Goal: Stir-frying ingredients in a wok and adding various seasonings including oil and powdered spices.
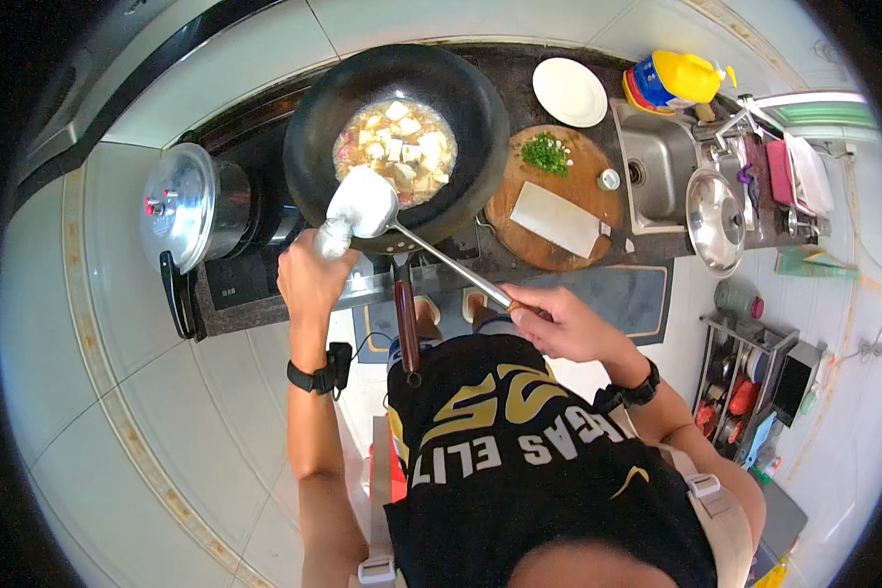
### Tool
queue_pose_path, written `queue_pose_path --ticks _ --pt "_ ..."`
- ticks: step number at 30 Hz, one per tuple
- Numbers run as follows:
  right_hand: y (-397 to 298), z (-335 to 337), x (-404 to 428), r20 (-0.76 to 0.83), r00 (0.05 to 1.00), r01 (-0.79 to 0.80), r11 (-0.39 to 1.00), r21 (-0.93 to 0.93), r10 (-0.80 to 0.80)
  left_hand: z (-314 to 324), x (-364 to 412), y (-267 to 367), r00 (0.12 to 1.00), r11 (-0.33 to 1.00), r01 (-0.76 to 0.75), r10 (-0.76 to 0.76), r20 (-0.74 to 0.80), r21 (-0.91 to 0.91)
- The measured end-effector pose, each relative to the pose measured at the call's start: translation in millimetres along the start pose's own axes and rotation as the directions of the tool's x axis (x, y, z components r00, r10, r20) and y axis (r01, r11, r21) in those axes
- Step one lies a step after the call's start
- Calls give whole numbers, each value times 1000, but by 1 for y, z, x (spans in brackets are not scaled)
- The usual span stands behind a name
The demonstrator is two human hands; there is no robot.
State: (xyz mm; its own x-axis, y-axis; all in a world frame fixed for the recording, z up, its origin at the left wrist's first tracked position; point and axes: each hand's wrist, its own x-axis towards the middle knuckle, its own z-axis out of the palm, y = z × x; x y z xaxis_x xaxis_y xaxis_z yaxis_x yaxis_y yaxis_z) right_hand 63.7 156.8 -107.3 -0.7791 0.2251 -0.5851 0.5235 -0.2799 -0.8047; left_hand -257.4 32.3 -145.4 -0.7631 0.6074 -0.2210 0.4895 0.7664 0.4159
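Note:
My left hand (pixel 310 273) grips a small clear container (pixel 333 237) with whitish contents, tipped against the near edge of a wok spatula's blade (pixel 365 202). The spatula's wooden grip is in my right hand (pixel 558 320), and its metal shaft (pixel 452 263) slants up to the left. The blade is over the near part of a large dark wok (pixel 478 140). Inside the wok, cubes of what looks like tofu (pixel 397 149) sit in a brownish broth. The wok's reddish-brown handle (pixel 407 323) points toward my body.
A pressure cooker (pixel 191 209) stands left of the wok. To the right, a round wooden board (pixel 511 187) bears a cleaver (pixel 558 219), chopped green onion (pixel 545 153) and a small jar (pixel 608 179). Beyond are a white plate (pixel 569 92), a sink (pixel 658 147) and a metal lid (pixel 715 220).

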Motion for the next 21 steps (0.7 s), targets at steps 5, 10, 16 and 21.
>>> queue_pose_path --ticks 5,10,16,21 --pt "-3 -2 -1 -3 1000 17 999 -37 -17 4 5 -5 1000 1000 1 0 18 -20" --pt "-7 -1 1 3 1000 1 1000 14 -1 7 4 -8 1000 987 -15 14 -11 -162" --pt "-29 -6 -18 27 999 -47 999 28 46 26 -18 -30 974 796 -172 50 -221 -580" --pt "-80 -24 -60 -19 981 -193 981 -27 192 21 -41 -28 949 700 -219 -9 -315 -679"
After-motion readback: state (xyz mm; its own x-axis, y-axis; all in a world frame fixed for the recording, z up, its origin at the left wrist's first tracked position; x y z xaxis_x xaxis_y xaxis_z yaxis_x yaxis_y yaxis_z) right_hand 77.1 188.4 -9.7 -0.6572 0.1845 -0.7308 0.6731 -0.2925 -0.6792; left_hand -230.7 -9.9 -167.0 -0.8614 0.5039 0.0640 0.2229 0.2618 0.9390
